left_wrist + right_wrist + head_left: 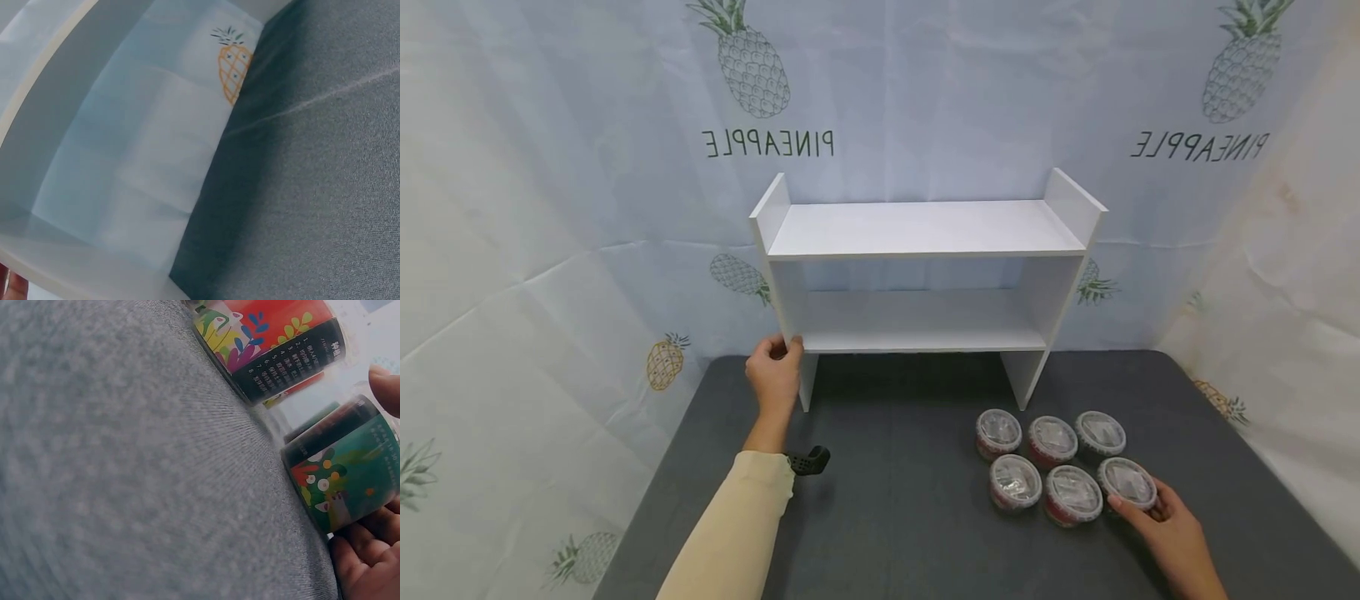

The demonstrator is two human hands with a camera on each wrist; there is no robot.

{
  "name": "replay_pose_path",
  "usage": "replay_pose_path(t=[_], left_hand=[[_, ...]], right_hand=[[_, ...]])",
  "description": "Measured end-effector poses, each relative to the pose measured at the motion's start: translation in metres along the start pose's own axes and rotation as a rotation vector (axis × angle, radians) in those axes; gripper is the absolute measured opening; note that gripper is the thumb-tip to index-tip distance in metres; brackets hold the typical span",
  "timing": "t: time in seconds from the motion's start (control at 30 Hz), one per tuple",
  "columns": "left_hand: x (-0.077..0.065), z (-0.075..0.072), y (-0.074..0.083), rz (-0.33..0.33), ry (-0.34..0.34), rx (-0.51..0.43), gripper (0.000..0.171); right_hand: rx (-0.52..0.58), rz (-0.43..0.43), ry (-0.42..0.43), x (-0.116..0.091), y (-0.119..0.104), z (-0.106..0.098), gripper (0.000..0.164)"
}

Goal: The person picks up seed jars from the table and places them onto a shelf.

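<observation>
Your left hand point(775, 375) reached out, pinching the white two-tier shelf point(925, 230) — right hand point(1172, 531) curled round a green-labelled, clear-lidded plastic tub point(1127, 482).

Pale yellow left sleeve point(730, 527) — black, perforated wristband point(809, 461) beyond its cuff point(769, 472).

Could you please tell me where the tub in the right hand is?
In the head view, the held tub is at lower right, immediately right of the front middle tub, gripped by the right hand.
</observation>
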State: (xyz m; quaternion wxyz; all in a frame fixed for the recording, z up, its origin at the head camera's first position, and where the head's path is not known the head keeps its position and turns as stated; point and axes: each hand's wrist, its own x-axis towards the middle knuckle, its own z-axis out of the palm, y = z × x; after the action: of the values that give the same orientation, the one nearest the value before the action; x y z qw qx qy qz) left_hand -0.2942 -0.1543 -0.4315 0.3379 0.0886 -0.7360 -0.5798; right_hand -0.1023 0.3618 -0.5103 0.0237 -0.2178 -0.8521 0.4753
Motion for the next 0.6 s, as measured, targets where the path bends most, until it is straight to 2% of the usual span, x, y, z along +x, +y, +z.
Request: replay_pose_path(t=[0.17, 0.33, 0.47, 0.6], left_hand=[[-0.001, 0.001, 0.0, -0.001, 0.011, -0.014, 0.027], [-0.003, 0.002, 0.0, -0.003, 0.016, -0.016, 0.026], [-0.002, 0.002, 0.001, 0.005, 0.023, -0.027, 0.026], [-0.001, 0.001, 0.002, 0.005, 0.019, -0.033, 0.026]], right_hand=[[0.02, 0.037, 0.028, 0.001, 0.0, 0.001, 0.091], [0.036, 0.076, 0.135, -0.001, -0.003, 0.0, 0.09], [0.118, 0.025, 0.25, -0.003, -0.012, -0.001, 0.08], [0.239, -0.062, 0.341, -0.006, -0.038, 0.0, 0.066]])
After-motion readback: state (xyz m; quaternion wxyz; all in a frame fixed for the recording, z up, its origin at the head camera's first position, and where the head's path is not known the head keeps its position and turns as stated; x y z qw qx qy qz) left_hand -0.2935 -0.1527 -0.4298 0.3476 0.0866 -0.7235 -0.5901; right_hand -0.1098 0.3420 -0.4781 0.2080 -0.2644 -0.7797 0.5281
